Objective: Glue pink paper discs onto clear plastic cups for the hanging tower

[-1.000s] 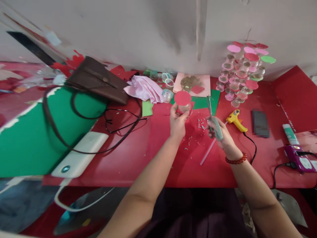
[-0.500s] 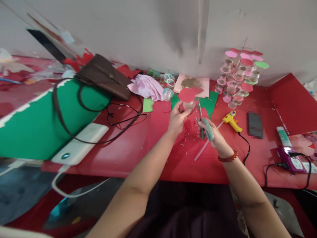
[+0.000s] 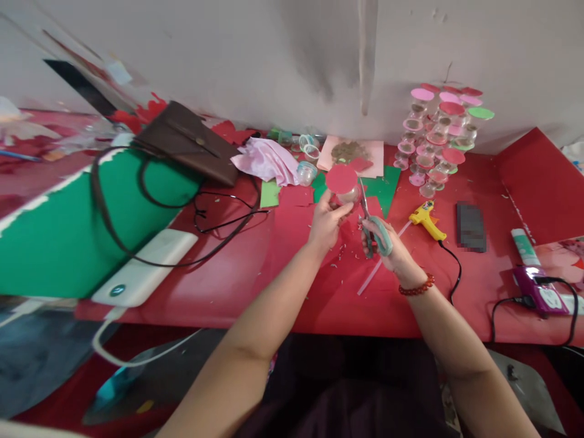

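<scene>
- Underneath, a red-covered work table (image 3: 255, 280) runs along a pale wall.
- A big green paper sheet (image 3: 50, 243) lies at its left end, with a brown leather bag (image 3: 187, 143) on the sheet's far edge.
- A cluster of clear cups capped with pink, red and green paper circles (image 3: 438, 134) stands against the wall, far right.
- A white power bank (image 3: 146, 264) rests on the near edge of the green sheet.
- The left hand (image 3: 325, 222) is raised over the table's middle, fingers curled around a small clear plastic cup (image 3: 347, 196).
- The right hand (image 3: 393, 250) is just beside it, fingers closed through the handles of teal-handled scissors (image 3: 373, 226).
- A yellow glue gun (image 3: 425, 218) lies on the table near the right hand.
- The scissors' blades point up and away, their tips close to the cup's right side; whether they touch cannot be told.
- A round red paper disc (image 3: 341, 179) sits on top of the cup.
- Tiny paper scraps (image 3: 347, 252) dot the table below both hands.
</scene>
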`<state>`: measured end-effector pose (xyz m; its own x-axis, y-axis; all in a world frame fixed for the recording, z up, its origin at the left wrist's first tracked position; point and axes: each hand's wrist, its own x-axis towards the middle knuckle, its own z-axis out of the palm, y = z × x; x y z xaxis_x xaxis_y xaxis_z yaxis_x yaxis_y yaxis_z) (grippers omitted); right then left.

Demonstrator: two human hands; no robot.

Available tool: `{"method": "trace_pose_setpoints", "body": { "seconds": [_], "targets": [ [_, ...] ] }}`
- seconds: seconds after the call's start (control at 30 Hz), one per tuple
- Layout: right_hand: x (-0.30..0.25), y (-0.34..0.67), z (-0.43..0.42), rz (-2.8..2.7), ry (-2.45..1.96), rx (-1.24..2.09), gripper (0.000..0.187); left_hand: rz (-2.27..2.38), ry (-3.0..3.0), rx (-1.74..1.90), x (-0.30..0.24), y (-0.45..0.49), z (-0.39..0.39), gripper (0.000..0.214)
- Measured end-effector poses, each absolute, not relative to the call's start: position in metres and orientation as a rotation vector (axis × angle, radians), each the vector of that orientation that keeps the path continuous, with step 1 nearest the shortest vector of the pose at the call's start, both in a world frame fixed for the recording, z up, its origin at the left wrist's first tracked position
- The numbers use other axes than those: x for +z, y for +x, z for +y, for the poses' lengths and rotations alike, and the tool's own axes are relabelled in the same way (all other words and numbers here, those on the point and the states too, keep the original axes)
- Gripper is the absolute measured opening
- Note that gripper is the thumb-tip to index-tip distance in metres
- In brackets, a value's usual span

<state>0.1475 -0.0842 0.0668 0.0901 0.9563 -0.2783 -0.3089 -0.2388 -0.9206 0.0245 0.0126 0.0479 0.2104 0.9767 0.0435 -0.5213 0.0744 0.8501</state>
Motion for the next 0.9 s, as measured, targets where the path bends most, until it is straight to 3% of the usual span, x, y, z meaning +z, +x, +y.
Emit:
{"method": "trace_pose_setpoints", "body": {
  "seconds": [0.43, 0.9],
  "targets": [
    [0.0665, 0.1424, -0.084, -0.749, -1.179, 1.407, 0.061, 0.675, 0.846, 1.233, 0.0473, 0.0224, 0.0118, 0.05],
    [0.0696, 0.1407, -0.0855, -0.755, -1.209, 1.372, 0.058, 0.728, 0.797, 1.182, 0.048, 0.0201, 0.0127, 0.053]
  ]
}}
